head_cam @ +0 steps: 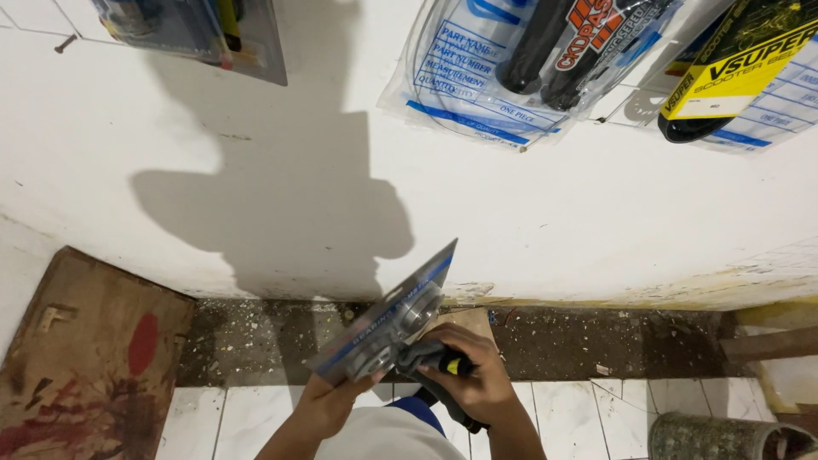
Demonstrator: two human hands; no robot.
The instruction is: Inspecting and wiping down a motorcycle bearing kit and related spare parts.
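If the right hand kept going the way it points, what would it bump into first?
The right hand points left at the flat blister pack held by the left hand. It would likely meet that pack first, and seems to touch it already.

A scooter-parts shop: bagged spare parts (545,60) hang on the white wall (554,213)

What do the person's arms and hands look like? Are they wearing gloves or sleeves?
No gloves and no sleeves that I can see. The left hand and right hand are bare, and both forearms are uncovered as far as the bottom edge of the picture. I see no watch, ring or bracelet. Between the arms shows white clothing with a blue patch.
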